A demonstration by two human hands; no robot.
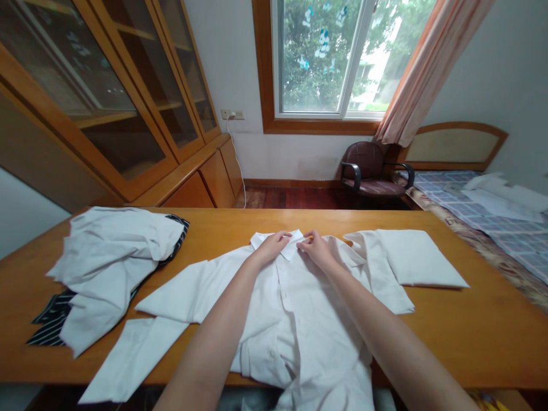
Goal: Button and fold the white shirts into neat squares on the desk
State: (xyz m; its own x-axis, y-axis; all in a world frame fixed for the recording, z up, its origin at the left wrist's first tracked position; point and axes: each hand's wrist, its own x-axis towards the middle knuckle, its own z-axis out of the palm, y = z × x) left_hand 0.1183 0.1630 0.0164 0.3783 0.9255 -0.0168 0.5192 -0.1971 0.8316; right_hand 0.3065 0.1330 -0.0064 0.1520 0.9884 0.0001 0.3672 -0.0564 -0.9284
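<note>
A white long-sleeved shirt [268,308] lies front up on the table, its collar toward the far side and its hem hanging over the near edge. The left sleeve in view is bent at the elbow, with its cuff reaching the front edge. My left hand [274,246] is closed on the left side of the collar, fingertips on the fabric. On the collar's other side, my right hand [315,248] pinches the cloth between thumb and fingers. Part of the shirt's right side is hidden under my right forearm.
A heap of white clothes [124,240] with a black striped garment [53,322] beneath lies at the left of the wooden table [479,337]. A folded white cloth [422,257] touches the sleeve at right. Beyond stand a chair [370,165], a bed [483,194] and a glass-door cabinet [205,162].
</note>
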